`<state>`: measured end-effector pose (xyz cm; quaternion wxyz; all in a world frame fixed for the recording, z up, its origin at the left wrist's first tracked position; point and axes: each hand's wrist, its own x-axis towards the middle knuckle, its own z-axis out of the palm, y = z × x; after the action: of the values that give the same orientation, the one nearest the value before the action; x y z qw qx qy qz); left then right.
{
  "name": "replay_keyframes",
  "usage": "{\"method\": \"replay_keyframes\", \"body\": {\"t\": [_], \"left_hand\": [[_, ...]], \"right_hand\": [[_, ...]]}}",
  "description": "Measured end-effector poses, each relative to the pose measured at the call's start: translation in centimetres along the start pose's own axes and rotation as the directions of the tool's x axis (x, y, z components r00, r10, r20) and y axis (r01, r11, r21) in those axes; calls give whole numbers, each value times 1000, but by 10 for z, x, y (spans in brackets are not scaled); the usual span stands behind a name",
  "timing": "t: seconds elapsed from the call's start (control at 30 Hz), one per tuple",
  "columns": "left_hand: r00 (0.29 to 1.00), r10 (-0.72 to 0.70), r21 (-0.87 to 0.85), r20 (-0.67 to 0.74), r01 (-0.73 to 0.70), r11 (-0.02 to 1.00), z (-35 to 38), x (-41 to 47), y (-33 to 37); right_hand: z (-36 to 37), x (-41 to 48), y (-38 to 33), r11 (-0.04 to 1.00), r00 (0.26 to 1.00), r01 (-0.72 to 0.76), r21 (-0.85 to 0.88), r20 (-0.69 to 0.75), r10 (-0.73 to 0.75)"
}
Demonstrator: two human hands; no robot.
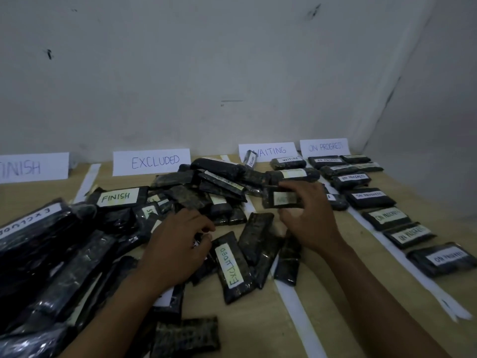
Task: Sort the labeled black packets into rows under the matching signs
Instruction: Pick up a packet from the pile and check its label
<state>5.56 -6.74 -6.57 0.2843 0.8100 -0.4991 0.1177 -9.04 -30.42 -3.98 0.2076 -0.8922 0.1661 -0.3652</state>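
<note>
Four paper signs stand against the wall: FINISH [31, 167], EXCLUDED [152, 161], WAITING [271, 151], ON PROGRESS [325, 147]. A heap of black labeled packets [196, 187] covers the table's middle and left. My right hand [307, 215] grips a black packet [280, 198] with a blurred white label, lifted just above the table in the WAITING lane. My left hand [178, 244] has curled fingers on a packet in the heap, next to one marked EXCLUDED [233, 266]. Two WAITING packets [287, 161] lie under their sign. Several ON PROGRESS packets [387, 218] form a row at right.
White tape strips [291, 293] divide the wooden table [335, 306] into lanes. A grey wall rises behind the signs and a second wall closes the right side. One EXCLUDED packet [250, 158] leans on the WAITING sign. A FINISH packet [118, 197] tops the heap.
</note>
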Motion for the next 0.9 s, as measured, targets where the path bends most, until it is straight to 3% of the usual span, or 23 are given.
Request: {"method": "replay_keyframes", "body": {"t": [0.13, 0.33, 0.63, 0.9], "left_hand": [[1000, 17, 7, 0, -17, 1000, -1, -1, 1], [999, 36, 8, 19, -36, 999, -1, -1, 0], [999, 47, 23, -5, -47, 999, -2, -2, 3], [999, 38, 20, -1, -38, 999, -1, -1, 1]], "right_hand": [[-36, -27, 35, 982, 990, -112, -153, -97, 98], [-46, -52, 65, 882, 969, -223, -415, 2, 246], [-35, -56, 55, 858, 921, -388, -336, -105, 375], [-36, -44, 68, 893, 912, -406, -192, -28, 409]]}}
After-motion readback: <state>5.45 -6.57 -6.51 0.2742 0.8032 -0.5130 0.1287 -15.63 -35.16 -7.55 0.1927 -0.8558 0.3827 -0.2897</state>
